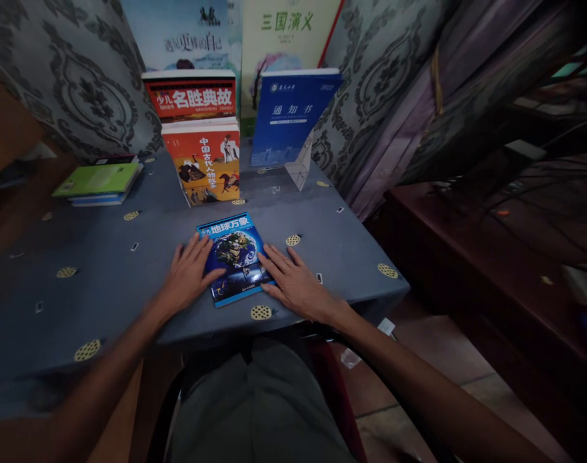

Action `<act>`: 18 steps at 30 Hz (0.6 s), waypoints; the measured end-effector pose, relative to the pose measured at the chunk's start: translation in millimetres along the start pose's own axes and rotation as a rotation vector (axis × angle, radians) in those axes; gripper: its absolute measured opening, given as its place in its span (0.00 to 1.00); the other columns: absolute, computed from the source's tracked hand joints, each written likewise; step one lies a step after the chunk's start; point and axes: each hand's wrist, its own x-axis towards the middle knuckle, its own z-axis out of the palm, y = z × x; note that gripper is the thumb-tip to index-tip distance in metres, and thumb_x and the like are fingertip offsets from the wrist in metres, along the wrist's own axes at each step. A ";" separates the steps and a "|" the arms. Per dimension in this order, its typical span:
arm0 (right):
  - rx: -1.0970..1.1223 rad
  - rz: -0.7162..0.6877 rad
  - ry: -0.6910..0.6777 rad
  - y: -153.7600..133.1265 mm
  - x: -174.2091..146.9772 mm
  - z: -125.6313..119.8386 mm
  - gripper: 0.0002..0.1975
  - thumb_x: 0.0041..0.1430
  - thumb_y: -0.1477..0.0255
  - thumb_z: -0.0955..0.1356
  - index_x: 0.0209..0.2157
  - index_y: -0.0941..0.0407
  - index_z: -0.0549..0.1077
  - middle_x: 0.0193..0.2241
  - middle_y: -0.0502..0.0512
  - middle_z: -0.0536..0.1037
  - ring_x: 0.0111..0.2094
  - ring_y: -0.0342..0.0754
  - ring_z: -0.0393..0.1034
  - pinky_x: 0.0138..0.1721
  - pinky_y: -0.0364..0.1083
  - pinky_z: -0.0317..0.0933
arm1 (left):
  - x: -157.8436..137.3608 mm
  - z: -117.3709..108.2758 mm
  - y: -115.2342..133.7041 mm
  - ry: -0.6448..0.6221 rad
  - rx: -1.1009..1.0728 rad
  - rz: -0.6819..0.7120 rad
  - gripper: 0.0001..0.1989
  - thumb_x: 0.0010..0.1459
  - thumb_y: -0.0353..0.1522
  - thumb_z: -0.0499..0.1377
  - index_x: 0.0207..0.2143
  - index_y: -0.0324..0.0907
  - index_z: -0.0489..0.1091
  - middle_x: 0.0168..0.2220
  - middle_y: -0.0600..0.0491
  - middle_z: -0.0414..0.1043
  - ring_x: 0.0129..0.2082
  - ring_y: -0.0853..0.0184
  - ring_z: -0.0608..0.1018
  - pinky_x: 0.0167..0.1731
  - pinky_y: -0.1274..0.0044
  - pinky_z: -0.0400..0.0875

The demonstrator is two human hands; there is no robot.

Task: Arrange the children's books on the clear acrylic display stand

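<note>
A blue book with a picture of the Earth on its cover (236, 251) lies flat and closed on the cloth-covered table, near the front edge. My left hand (189, 273) rests along the book's left side, fingers stretched out, its thumb over the cover. On the right side, my right hand (296, 283) lies with its fingers spread and the fingertips at the book's edge. Neither hand is gripping the book. Behind it stand an orange book (209, 164) and a red book (191, 103), upright one behind the other.
A blue booklet (293, 119) leans on a small stand (300, 168) at the back right. Two large books, one pale blue (187, 26) and one cream (288, 48), stand against the curtain. Several books with a green one (98, 180) on top lie stacked at the left.
</note>
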 end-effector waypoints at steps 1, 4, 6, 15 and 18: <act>-0.001 0.005 0.000 0.2 0.7 -0.3 0.32 0.70 0.58 0.63 0.70 0.53 0.53 0.70 0.61 0.54 0.70 0.61 0.50 0.70 0.63 0.43 | -4.1 0.9 6.8 -0.018 0.005 0.038 0.36 0.67 0.50 0.48 0.69 0.39 0.53 0.70 0.40 0.54 0.72 0.51 0.51 0.66 0.52 0.49; -0.028 0.018 -0.001 -6.9 2.9 0.6 0.32 0.69 0.59 0.64 0.69 0.54 0.55 0.69 0.63 0.56 0.70 0.63 0.48 0.69 0.66 0.41 | -13.6 4.3 20.3 -0.059 -0.005 0.114 0.41 0.65 0.55 0.49 0.70 0.39 0.48 0.71 0.38 0.50 0.72 0.51 0.49 0.67 0.53 0.46; -0.042 -0.027 -0.002 -19.7 4.1 4.4 0.30 0.70 0.62 0.64 0.68 0.55 0.57 0.69 0.63 0.58 0.71 0.62 0.46 0.69 0.68 0.38 | -16.4 5.7 21.5 -0.076 -0.018 0.129 0.45 0.63 0.57 0.48 0.71 0.38 0.46 0.71 0.37 0.48 0.73 0.51 0.48 0.67 0.52 0.45; -0.029 -0.251 -0.030 -55.7 -10.3 18.9 0.31 0.70 0.65 0.63 0.69 0.60 0.53 0.68 0.64 0.59 0.71 0.54 0.48 0.70 0.63 0.43 | -15.1 1.7 11.5 -0.133 -0.051 0.178 0.57 0.54 0.65 0.50 0.72 0.38 0.39 0.72 0.34 0.43 0.73 0.47 0.46 0.67 0.52 0.41; -0.088 -0.155 -0.015 -42.3 -26.6 10.0 0.33 0.70 0.63 0.62 0.70 0.60 0.50 0.69 0.66 0.56 0.71 0.57 0.46 0.69 0.64 0.44 | -15.4 2.3 12.5 -0.125 -0.084 0.170 0.58 0.53 0.65 0.51 0.72 0.38 0.40 0.72 0.35 0.43 0.73 0.47 0.44 0.68 0.52 0.39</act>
